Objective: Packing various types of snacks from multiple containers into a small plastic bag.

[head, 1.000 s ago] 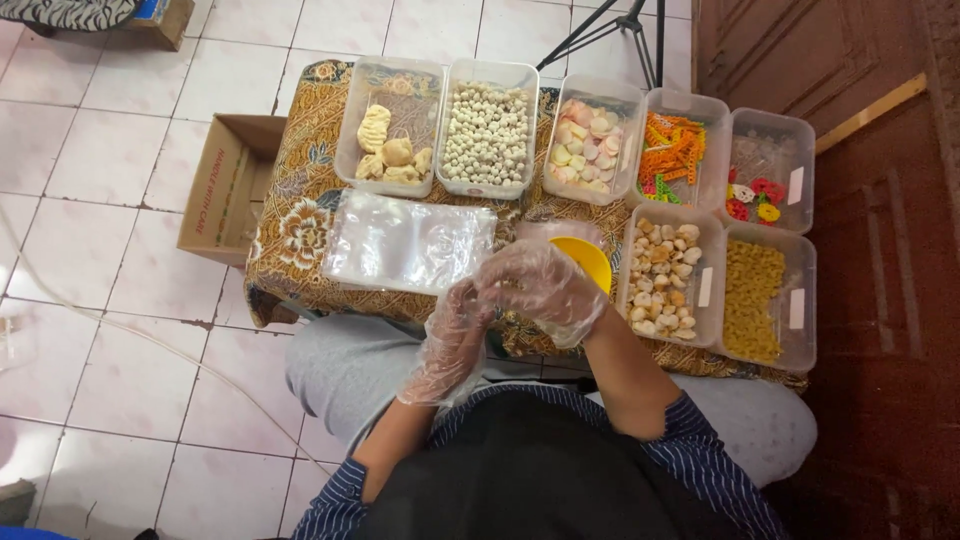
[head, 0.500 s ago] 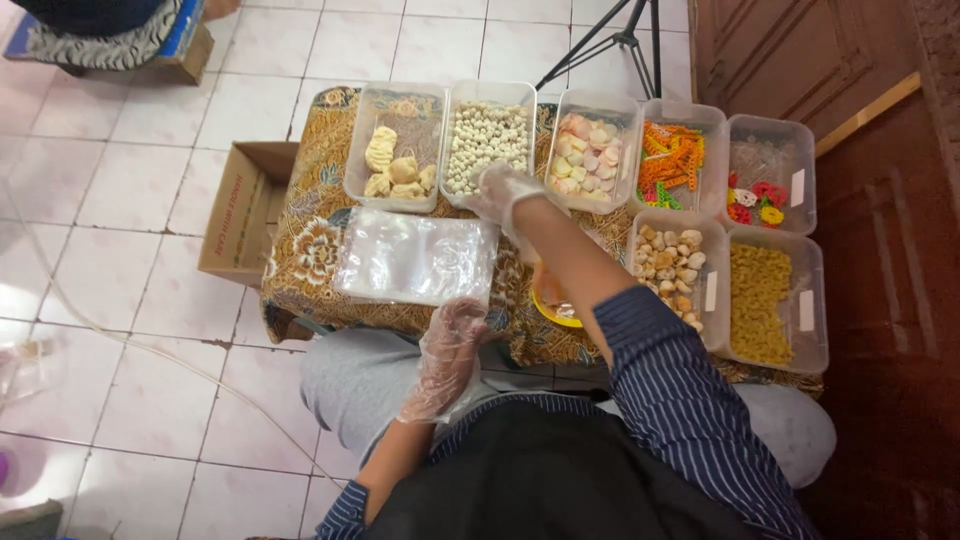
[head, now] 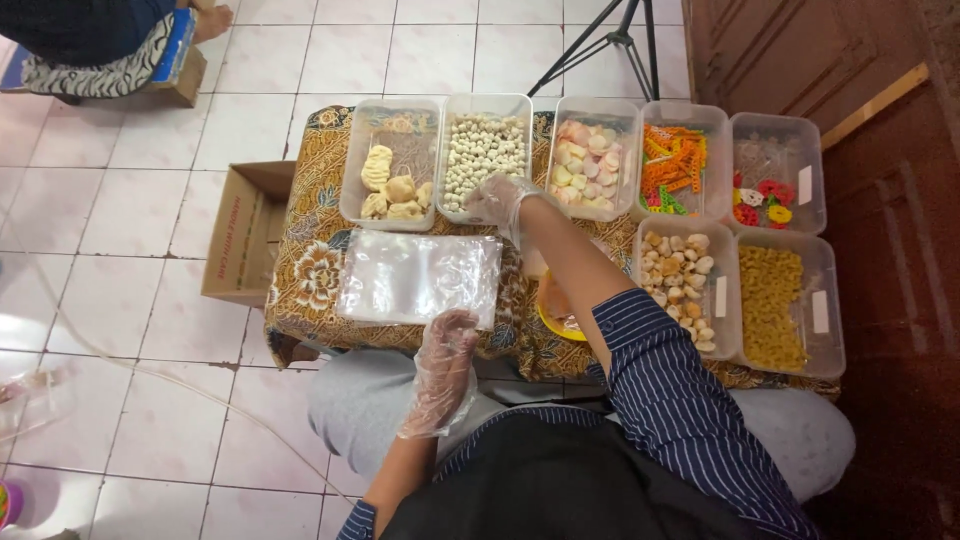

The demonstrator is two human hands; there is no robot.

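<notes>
R hand (head: 500, 200), gloved, reaches over near edge of tub of white balls (head: 485, 150); fingers curled, can't tell if it's got anything. L hand (head: 445, 365), gloved, rests loosely at table edge just below stack of clear bags (head: 418, 278), holding nothing, fingertips touching bags' near corner. Bags lie just in front of ball tub. Yellow bowl (head: 555, 318) sits right of bags, partly under R forearm.

Open brown cardboard box (head: 245, 235) left of table; white labels (head: 805, 184) on tubs.
</notes>
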